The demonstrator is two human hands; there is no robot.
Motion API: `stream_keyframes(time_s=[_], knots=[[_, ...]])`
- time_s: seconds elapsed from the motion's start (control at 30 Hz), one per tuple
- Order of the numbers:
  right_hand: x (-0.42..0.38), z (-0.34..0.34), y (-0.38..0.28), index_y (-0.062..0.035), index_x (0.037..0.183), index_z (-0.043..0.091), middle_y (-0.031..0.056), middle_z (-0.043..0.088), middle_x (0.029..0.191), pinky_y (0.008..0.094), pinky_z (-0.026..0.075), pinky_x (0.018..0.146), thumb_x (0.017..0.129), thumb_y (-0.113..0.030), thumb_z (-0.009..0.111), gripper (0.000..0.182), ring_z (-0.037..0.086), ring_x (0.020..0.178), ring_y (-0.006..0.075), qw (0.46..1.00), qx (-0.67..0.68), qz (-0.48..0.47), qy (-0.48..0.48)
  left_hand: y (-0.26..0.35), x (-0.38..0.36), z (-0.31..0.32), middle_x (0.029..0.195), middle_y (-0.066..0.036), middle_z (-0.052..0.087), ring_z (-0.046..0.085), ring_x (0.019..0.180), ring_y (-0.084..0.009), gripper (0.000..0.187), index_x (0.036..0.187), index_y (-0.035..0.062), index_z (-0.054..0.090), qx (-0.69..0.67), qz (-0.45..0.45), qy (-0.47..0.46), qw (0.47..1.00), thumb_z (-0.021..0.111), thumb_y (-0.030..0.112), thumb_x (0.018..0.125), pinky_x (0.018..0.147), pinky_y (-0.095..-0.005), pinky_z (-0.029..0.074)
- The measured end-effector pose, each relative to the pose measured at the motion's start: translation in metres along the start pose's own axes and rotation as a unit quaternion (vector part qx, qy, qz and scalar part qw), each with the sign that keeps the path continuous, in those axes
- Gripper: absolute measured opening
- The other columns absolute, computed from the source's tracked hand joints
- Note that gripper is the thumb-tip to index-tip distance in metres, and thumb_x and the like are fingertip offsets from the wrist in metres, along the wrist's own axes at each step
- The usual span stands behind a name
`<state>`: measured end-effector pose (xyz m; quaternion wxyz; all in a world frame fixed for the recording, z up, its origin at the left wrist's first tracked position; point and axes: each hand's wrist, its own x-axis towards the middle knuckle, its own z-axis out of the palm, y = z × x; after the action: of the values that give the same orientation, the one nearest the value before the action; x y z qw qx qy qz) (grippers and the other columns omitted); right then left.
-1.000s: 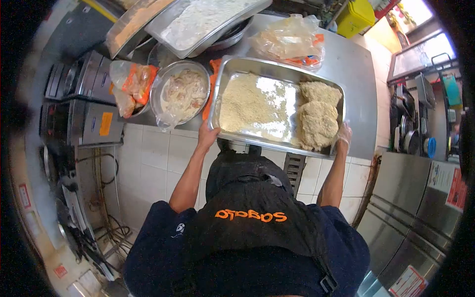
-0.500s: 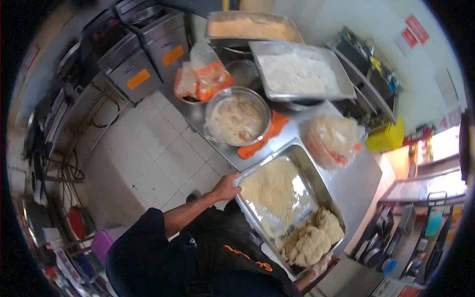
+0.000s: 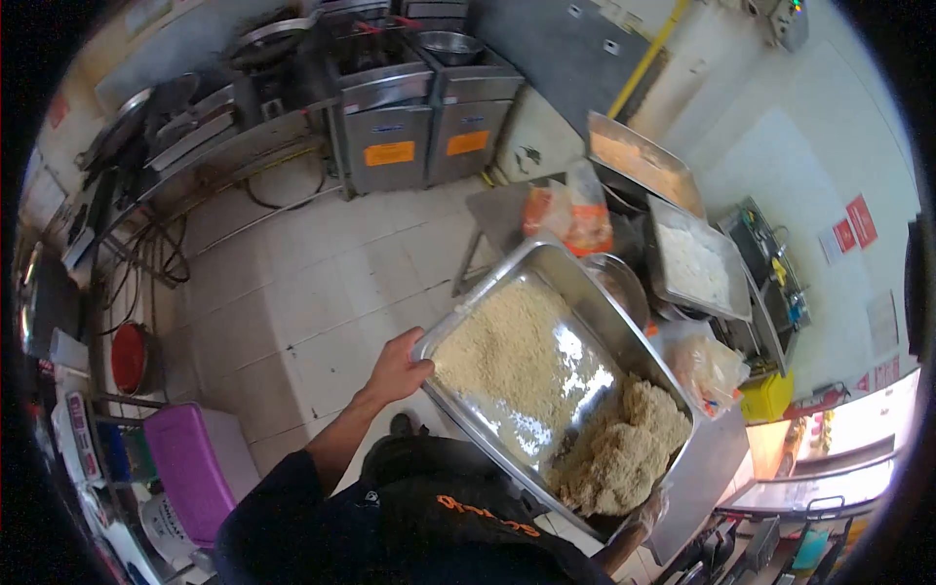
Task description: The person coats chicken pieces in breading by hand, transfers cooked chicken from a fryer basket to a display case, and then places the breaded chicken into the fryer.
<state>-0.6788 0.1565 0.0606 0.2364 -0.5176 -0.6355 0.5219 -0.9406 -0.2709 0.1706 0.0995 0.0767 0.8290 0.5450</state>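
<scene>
A deep steel pan (image 3: 575,261) is held up in front of my body, with loose crumbs (image 3: 507,341) spread over its far left part. Breaded pieces (image 3: 624,448) lie heaped at its right end. My left hand (image 3: 400,367) is closed around the pan's left rim, thumb on top. At the lower right end, my right hand (image 3: 643,522) is on the pan, in what looks like a clear plastic glove. Its fingers are mostly hidden behind the pan wall.
Behind the pan, the steel table (image 3: 697,478) carries a tray of white flour (image 3: 692,263), a bowl (image 3: 619,283) and plastic bags (image 3: 702,370). Fryers (image 3: 388,146) stand across the tiled floor (image 3: 322,283). A purple-lidded bin (image 3: 195,468) is at my left.
The pan has come away from the table in both hands. My view has swung left, so the table and its trays now sit farther right and more fryers and floor show.
</scene>
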Motion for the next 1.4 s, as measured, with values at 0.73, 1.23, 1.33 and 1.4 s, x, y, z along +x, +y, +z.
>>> stream_keyframes(time_s=[0.73, 1.23, 1.33, 1.4], knots=[[0.124, 0.028, -0.092, 0.0044, 0.086, 0.052, 0.0098, 0.05, 0.072, 0.0337, 0.037, 0.066, 0.086, -0.032, 0.045, 0.037, 0.04, 0.067, 0.0189, 0.923, -0.013, -0.243, -0.298, 0.081, -0.272, 0.128, 0.062, 0.0, 0.047, 0.041, 0.05, -0.0076, 0.022, 0.082, -0.0019, 0.051, -0.057, -0.021, 0.515, 0.855, 0.052, 0.005, 0.061, 0.044, -0.0219, 0.031], [0.139, 0.0, -0.056, -0.0012, 0.113, 0.047, 0.0205, 0.055, 0.101, 0.0338, 0.039, 0.082, 0.089, -0.034, 0.036, 0.042, 0.053, 0.093, 0.0304, 0.866, -0.076, -0.441, -0.223, 0.026, -0.299, 0.117, 0.08, -0.006, 0.047, 0.043, 0.06, -0.0102, 0.056, 0.116, -0.0098, 0.039, -0.175, 0.03, 0.518, 0.837, 0.052, 0.003, 0.063, 0.048, -0.0246, 0.035], [0.043, -0.047, -0.142, -0.0008, 0.117, 0.044, 0.02, 0.054, 0.099, 0.0334, 0.041, 0.079, 0.09, -0.031, 0.036, 0.041, 0.053, 0.09, 0.0287, 0.947, -0.157, -0.194, -0.202, 0.041, -0.308, 0.114, 0.08, -0.006, 0.048, 0.043, 0.061, -0.0098, 0.047, 0.108, -0.0102, 0.043, -0.153, 0.069, 0.515, 0.84, 0.052, 0.004, 0.064, 0.049, -0.0239, 0.034], [0.029, -0.06, -0.15, -0.0026, 0.122, 0.039, 0.018, 0.054, 0.098, 0.034, 0.042, 0.076, 0.089, -0.029, 0.037, 0.042, 0.054, 0.086, 0.0281, 0.942, -0.146, -0.149, -0.261, 0.018, -0.308, 0.102, 0.078, -0.005, 0.048, 0.043, 0.061, -0.0098, 0.041, 0.102, -0.0093, 0.045, -0.168, 0.092, 0.495, 0.848, 0.052, 0.005, 0.065, 0.049, -0.0236, 0.034]])
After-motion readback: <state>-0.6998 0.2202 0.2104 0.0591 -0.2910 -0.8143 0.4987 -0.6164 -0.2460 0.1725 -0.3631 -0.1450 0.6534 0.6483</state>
